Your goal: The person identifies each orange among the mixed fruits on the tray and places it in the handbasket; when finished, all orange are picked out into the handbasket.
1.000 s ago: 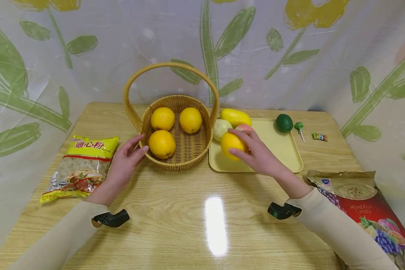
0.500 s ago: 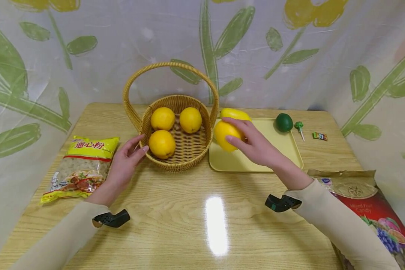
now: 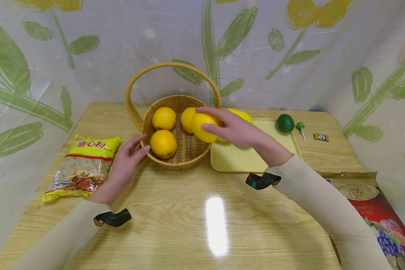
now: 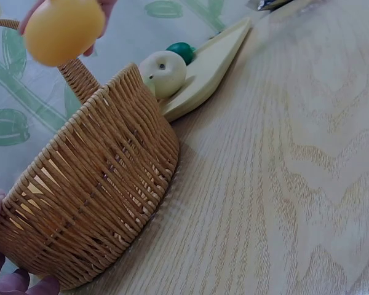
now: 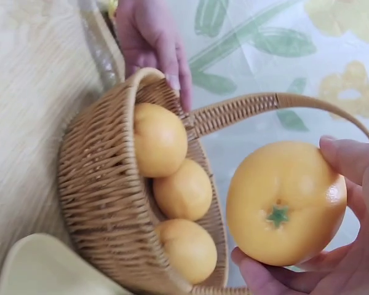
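Note:
My right hand (image 3: 237, 127) holds an orange (image 5: 277, 196) between thumb and fingers, above the right rim of a wicker basket (image 3: 179, 165). A green star-shaped stem mark shows on this orange in the right wrist view. Inside the basket lie 3 more oranges; the front one (image 3: 163, 144) and the back left one (image 3: 163, 118) show fully, while the third (image 3: 186, 120) is partly covered by the held one. With relaxed fingers, my left hand (image 3: 124, 165) touches the basket's left side at the rim.
A pale yellow tray (image 3: 233, 161) right of the basket bears a yellow elongated fruit (image 3: 243, 114), a whitish fruit (image 4: 166, 74) and a dark green fruit (image 3: 285, 123). Beyond it lie a lollipop (image 3: 300, 128) and a small candy (image 3: 321, 137). Bags of pasta (image 3: 84, 167) and candy (image 3: 368, 202) flank the table.
My right hand has carried the orange up and leftward from over the tray to the basket's right rim. The left hand and basket have stayed in place.

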Demonstrator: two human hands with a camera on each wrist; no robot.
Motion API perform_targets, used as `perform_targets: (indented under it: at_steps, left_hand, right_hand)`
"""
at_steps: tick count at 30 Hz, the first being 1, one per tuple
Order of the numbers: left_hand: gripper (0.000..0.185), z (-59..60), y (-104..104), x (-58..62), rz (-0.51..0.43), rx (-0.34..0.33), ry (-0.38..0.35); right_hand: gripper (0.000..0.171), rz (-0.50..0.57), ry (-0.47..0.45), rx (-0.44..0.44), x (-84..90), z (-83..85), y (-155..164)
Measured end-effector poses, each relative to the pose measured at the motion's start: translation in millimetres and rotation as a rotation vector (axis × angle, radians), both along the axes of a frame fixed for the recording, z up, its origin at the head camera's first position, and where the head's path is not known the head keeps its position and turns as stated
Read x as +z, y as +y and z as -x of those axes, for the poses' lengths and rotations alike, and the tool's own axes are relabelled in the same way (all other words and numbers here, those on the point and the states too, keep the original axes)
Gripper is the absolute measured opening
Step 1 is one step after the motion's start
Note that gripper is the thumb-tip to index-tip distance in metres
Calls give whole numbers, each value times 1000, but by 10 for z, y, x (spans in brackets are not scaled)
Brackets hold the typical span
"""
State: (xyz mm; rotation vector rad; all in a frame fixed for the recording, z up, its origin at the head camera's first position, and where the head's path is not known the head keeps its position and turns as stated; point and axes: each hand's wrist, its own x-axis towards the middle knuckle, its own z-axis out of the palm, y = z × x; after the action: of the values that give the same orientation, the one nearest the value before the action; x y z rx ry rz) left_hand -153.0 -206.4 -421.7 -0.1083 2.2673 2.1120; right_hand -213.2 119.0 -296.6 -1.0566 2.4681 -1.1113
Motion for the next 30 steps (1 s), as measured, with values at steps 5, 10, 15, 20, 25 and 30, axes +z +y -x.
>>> perform_targets:
  at_steps: [5,10,15,20,25,30]
  left_hand:
    - [60,3,12,-5,-5,-5,5]
    - [60,0,16,-2,4,-8,4]
    - [59,-1,9,15,1,-5,2]
    - [60,-9,-4,33,-5,-12,0]
    - [60,-12,-9,28,-4,-17,1]
    - [60,-16,-9,27,21,-16,-8]
  right_hand:
    - [51,-15,-10,17,81,109,-194]
    - [52,-72,-29,2,132,216,-367]
    - [54,-130,-43,-12,123,361,-529]
    - [55,-153,-73,-19,63,498,-639]
    - [53,-236,-169,19,-32,589,-652]
    - [52,-377,-263,102,-63,616,-629]
